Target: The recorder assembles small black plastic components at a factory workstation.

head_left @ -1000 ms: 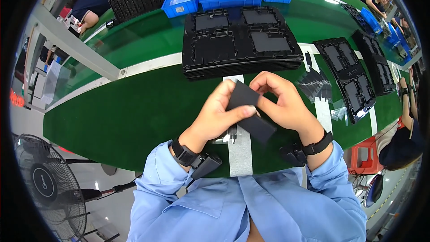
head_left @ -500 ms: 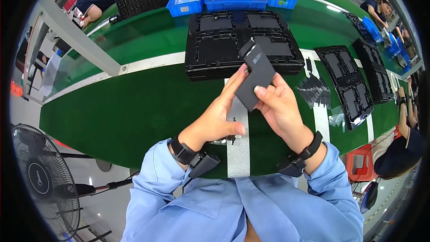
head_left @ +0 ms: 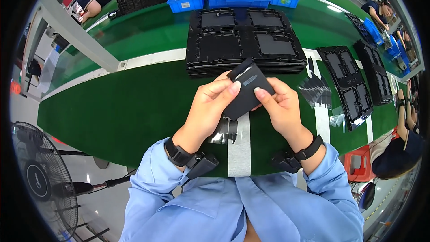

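Both hands hold a flat dark grey battery [head_left: 249, 95], tilted above the green tabletop, with small pale print near its far end. My left hand [head_left: 204, 105] is closed on the far left corner, thumb on top at the end strip. My right hand [head_left: 283, 106] grips the right edge, thumb on the upper face and fingers partly hidden beneath. Below the left hand, a clear film with black strips [head_left: 225, 131] lies on the table beside a white band. Beyond the hands stands a stack of black trays [head_left: 192, 58], its top one holding flat dark pieces.
Right of the hands lie a fan of black-and-clear strips [head_left: 315, 91] and another black tray [head_left: 349, 79]. Blue bins [head_left: 237, 1] stand at the back. A metal post [head_left: 85, 31] rises at left, near a floor fan [head_left: 40, 181]. Co-workers sit at right.
My left hand has gone from lying open against the battery's edge to pinching its far left corner. The battery has come lower and nearer, and has turned slightly.
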`<action>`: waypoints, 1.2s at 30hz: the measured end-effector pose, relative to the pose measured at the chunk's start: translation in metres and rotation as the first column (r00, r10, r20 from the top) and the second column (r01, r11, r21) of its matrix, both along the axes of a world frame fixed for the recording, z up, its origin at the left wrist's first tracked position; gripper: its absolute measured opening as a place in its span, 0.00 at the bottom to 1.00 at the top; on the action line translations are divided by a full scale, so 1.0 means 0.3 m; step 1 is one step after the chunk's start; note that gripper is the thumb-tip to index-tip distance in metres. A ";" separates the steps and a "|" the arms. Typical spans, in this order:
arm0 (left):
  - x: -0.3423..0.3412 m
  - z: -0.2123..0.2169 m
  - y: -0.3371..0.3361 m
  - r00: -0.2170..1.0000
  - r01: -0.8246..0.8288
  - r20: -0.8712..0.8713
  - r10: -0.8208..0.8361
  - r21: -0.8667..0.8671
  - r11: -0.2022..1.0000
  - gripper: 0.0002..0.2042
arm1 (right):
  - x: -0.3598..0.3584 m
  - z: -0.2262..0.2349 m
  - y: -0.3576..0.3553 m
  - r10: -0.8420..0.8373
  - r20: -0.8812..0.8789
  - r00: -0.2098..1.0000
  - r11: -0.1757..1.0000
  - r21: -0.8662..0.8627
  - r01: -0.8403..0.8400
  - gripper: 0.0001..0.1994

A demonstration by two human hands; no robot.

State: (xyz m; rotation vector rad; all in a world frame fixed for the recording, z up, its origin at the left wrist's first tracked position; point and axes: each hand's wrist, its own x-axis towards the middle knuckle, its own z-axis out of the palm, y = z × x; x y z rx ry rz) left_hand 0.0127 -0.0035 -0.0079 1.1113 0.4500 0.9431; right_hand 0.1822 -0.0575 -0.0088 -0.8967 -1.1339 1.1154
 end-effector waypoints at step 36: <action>-0.042 0.051 0.061 0.870 0.131 -0.364 0.331 0.820 0.558 0.42 | 0.011 0.037 -0.015 0.010 0.102 0.995 0.999 -0.037 -0.006 0.10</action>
